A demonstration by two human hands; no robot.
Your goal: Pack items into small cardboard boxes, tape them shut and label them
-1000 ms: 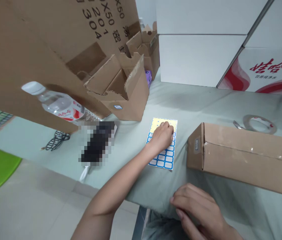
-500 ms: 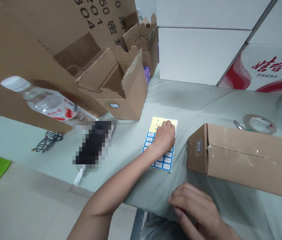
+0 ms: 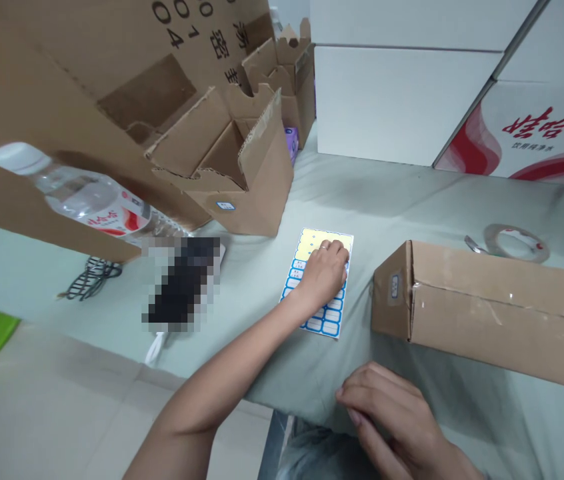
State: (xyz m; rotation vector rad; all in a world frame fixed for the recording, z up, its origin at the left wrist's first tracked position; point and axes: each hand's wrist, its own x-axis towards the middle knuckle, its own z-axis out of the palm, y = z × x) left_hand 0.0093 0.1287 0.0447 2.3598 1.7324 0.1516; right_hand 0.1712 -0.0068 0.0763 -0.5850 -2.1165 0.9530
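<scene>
My left hand [image 3: 326, 272] reaches across to a sheet of sticker labels [image 3: 329, 328], yellow at the top with blue-framed labels below. Its fingers are bent and drawn together over the sheet's upper right part, a ring showing on one of them. The fingertips are partly hidden by the hand itself. Some labels at the sheet's left bear dark writing. Low in the view, my right hand [image 3: 392, 413] hovers near the table's front edge with loosely curled fingers and the thumb tucked beneath. Nothing shows in it.
A closed long carton [image 3: 502, 313] lies right, a tape roll [image 3: 517, 243] behind it. Left are an open carton [image 3: 257, 200], a water bottle [image 3: 97, 200], a pixelated dark object [image 3: 182, 283] and a coiled cable [image 3: 92, 279]. White boxes [image 3: 377, 103] stand at the back.
My left hand's fingers have shifted slightly on the sheet. The right hand stays almost as it was. The whole view has moved a little.
</scene>
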